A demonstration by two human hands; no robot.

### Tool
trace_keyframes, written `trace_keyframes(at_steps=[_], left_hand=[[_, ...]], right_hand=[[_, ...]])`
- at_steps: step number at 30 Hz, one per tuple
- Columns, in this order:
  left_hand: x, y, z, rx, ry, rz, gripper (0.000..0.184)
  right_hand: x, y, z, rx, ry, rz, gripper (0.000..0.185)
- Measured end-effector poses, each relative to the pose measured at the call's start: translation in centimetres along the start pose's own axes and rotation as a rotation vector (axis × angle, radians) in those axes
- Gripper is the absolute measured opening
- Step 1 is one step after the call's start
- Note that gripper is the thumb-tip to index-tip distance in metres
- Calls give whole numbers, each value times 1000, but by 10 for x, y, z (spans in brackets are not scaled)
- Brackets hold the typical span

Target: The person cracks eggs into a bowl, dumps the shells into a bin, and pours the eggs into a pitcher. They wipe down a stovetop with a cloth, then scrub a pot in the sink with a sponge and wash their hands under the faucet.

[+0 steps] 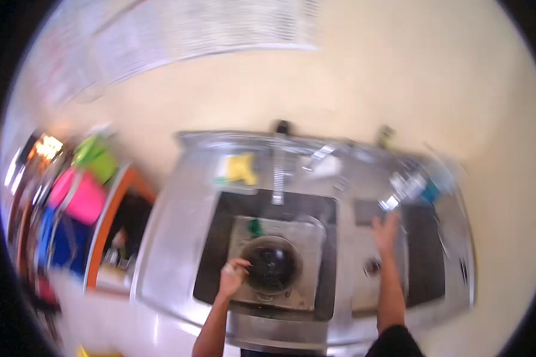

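Note:
A round dark pot sits in the left sink basin, with a small loop handle at its near side. My left hand is at the pot's left rim, its fingers bent and closed on the edge. Over the far part of the right basin, my right hand reaches forward with its fingers apart. Just beyond its fingertips is a shiny metallic thing, too blurred to name. A green scrubbing pad lies behind the pot in the left basin.
A faucet rises behind the left basin. Yellow cloth or gloves lie on the back ledge. A drain shows in the right basin. At left, a rack holds a pink container and a green one.

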State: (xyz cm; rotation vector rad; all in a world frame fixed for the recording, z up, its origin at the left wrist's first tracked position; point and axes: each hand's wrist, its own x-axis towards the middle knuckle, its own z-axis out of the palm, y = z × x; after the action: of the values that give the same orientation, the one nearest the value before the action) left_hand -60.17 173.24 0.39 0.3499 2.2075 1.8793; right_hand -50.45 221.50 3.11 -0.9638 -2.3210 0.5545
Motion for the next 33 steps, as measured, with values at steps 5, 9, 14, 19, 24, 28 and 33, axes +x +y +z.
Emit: trace_keyframes(at_steps=[5, 9, 14, 19, 24, 28, 33], left_hand=[[-129, -10, 48, 244, 358, -105, 11], [-121, 49, 103, 68, 371, 47, 9], [-70, 111, 171, 291, 247, -23, 22], [28, 102, 262, 332, 176, -73, 34], [147, 2, 366, 133, 93, 90, 25], [243, -56, 393, 388, 422, 336, 24], [256, -40, 410, 597, 420, 346, 27]], right_hand=[[146, 21, 23, 266, -219, 74, 77], [199, 37, 63, 267, -339, 4, 67], [213, 46, 93, 382, -447, -61, 56], [140, 36, 133, 774, -526, -127, 45], [12, -7, 105, 1372, -755, 459, 57], [-8, -41, 61, 1417, -885, 263, 52], [10, -71, 62, 1404, -987, 123, 46]])
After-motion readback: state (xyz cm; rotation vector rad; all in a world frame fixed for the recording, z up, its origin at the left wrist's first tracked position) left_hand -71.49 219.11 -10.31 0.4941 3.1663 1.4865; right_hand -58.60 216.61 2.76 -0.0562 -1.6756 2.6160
